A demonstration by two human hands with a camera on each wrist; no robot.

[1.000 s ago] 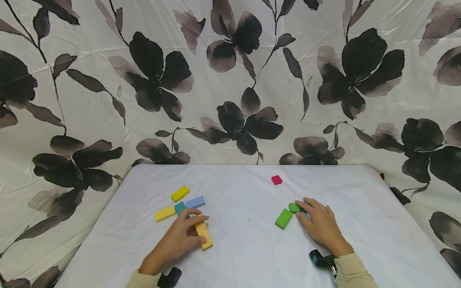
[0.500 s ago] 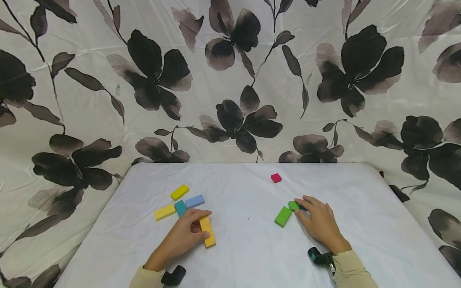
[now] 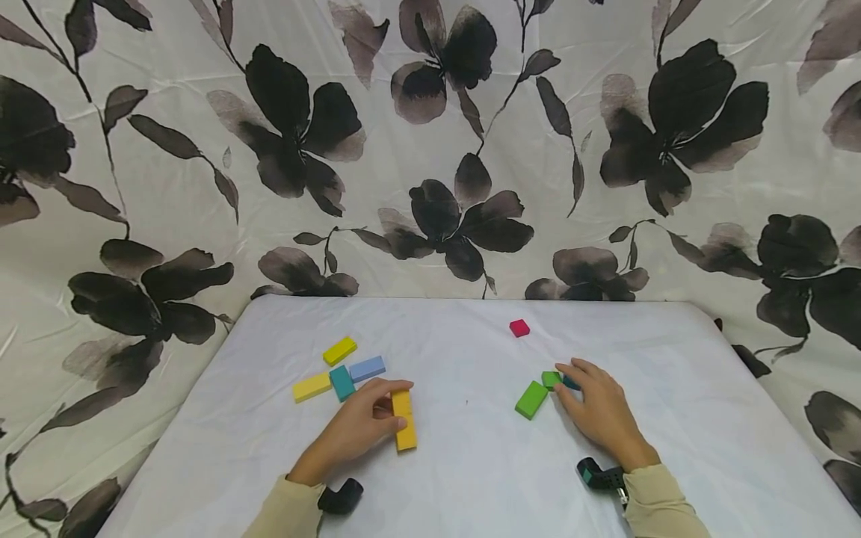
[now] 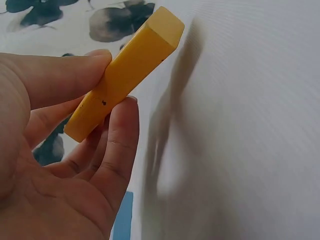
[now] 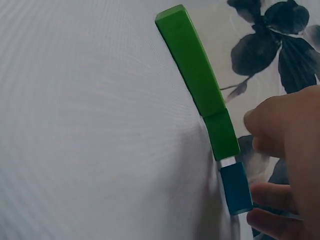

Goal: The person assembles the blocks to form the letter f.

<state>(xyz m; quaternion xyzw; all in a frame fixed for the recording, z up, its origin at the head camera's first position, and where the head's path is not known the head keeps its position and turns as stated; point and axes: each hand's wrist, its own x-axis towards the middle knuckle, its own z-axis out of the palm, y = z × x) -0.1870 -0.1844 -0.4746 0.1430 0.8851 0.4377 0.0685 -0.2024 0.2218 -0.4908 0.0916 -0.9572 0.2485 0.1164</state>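
My left hand (image 3: 363, 422) pinches a yellow-orange block (image 3: 405, 435) between thumb and fingers, over the left middle of the table. In the left wrist view the block (image 4: 127, 75) slants upward, thumb on one side and fingertips on the other. My right hand (image 3: 599, 407) is beside a short row of blocks: a long green block (image 5: 190, 60), a small green block (image 5: 221, 134) and a blue block (image 5: 236, 187). Its lower fingertips are at the blue block's side, seemingly touching it. The thumb looks apart from the small green block.
Left of centre lie a bright yellow block (image 3: 339, 350), a paler yellow block (image 3: 312, 388), a teal block (image 3: 341, 382) and a light-blue block (image 3: 367, 368). A red block (image 3: 519, 328) sits toward the far edge. White cloth (image 3: 471, 478) covers the table; a floral curtain hangs behind.
My left hand has moved right and slightly away with the yellow-orange block, which has turned closer to straight ahead. The teal block shows more fully. My right hand has stayed nearly in place.
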